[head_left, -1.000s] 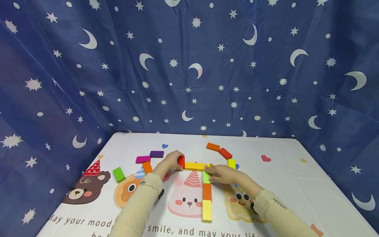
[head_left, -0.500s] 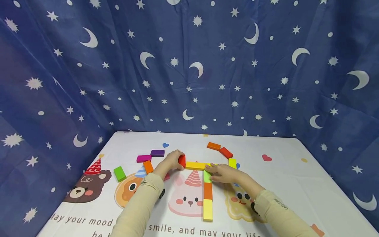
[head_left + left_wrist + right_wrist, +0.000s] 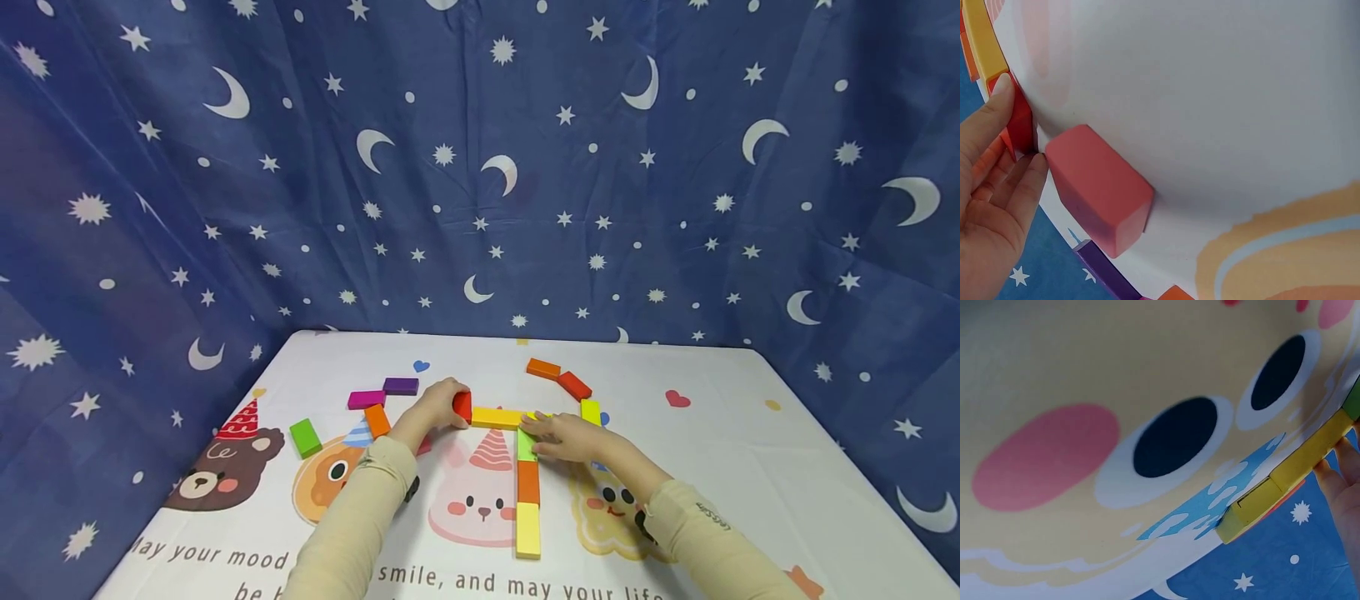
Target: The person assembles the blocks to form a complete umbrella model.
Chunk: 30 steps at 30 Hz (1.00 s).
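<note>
My left hand [image 3: 437, 405] curls round a red block [image 3: 462, 407] at the left end of a flat yellow block [image 3: 497, 417]. In the left wrist view its fingers [image 3: 999, 100] pinch the red block [image 3: 1021, 122], and a pink block [image 3: 1100, 187] lies just beside them. My right hand [image 3: 566, 437] lies flat with straight fingers on the yellow block's right end and on a light green block [image 3: 524, 446]. Below the green one an orange block [image 3: 527, 482] and a yellow block [image 3: 527, 530] continue the column. The right wrist view shows a yellow block [image 3: 1285, 481] edge-on by my fingertips [image 3: 1338, 481].
Loose blocks lie on the cartoon-printed tablecloth [image 3: 712, 467]: orange [image 3: 542, 368], red [image 3: 573, 385] and yellow-green [image 3: 590, 411] at the back right; purple [image 3: 401, 386], magenta [image 3: 366, 399], orange [image 3: 377, 420] and green [image 3: 304, 437] at the left. A starry blue curtain [image 3: 480, 167] hangs behind.
</note>
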Tool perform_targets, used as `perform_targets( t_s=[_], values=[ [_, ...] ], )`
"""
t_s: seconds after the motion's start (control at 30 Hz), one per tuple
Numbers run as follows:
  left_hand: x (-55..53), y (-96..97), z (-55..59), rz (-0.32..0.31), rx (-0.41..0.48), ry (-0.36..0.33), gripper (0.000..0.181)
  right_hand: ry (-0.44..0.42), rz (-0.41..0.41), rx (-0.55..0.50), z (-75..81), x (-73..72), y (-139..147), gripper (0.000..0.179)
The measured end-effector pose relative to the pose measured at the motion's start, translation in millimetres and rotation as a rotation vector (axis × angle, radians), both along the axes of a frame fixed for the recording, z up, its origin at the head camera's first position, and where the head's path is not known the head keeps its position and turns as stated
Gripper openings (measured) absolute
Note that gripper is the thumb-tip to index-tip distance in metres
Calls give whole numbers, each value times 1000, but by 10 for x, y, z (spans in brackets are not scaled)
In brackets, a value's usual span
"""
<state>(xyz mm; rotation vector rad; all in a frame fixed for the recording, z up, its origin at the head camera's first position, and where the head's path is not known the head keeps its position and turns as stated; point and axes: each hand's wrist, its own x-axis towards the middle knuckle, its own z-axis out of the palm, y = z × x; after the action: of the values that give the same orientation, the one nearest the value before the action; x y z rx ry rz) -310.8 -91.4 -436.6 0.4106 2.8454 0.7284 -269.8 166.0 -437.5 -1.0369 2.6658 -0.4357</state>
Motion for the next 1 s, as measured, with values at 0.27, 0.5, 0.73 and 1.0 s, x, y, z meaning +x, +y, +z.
perform_targets(
  t_s=[0.27,0.5,0.73,1.0],
  values=[
    [-84,-16,-84,-27,-3,9,59,-13,-4,-18,0,12,13,49],
    [-20,-15,43,-65,-29,4,71,-21,-18,2,23,13,-5,49],
    [-32,-61,166,-100,-25,-49,80,-31,-42,9,30,-20,-32,49],
    [-72,-238,119,-74,-20,65,51,-34,-46,3,-10,-20,-3,48]
  ],
)
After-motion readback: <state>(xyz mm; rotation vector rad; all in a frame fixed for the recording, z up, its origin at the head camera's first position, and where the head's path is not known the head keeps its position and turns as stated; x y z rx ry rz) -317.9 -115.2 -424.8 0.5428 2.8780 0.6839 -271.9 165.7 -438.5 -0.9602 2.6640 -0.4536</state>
